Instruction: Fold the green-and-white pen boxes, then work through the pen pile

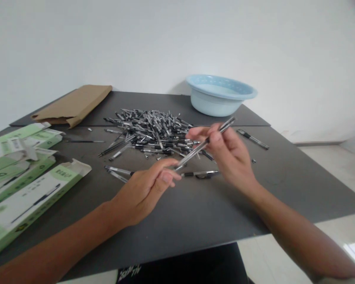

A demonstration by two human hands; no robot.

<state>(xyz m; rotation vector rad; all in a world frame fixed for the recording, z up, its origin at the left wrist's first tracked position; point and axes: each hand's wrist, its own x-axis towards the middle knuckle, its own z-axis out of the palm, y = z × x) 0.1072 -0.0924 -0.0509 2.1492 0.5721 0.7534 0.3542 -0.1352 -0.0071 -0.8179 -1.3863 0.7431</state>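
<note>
A clear pen barrel with a dark grip (198, 148) is pinched in my right hand (229, 152), slanting down toward the left. At its lower end is my left hand (149, 187), fingers loosely stretched, thumb apart from the barrel; whether the fingertips touch the pen is hard to tell. Beyond both hands spreads a heap of clear and black pens and pen parts (154, 128). Under the held pen, another pen (202, 173) lies on the dark table (183, 217). Several loose pens (120, 170) lie just past my left hand.
Green-and-white pen boxes (32, 197) are stacked at the left. Behind them lies a brown paper bag (75, 103). A light blue basin (219, 96) stands at the back right, by the wall. One pen (253, 139) lies apart on the right.
</note>
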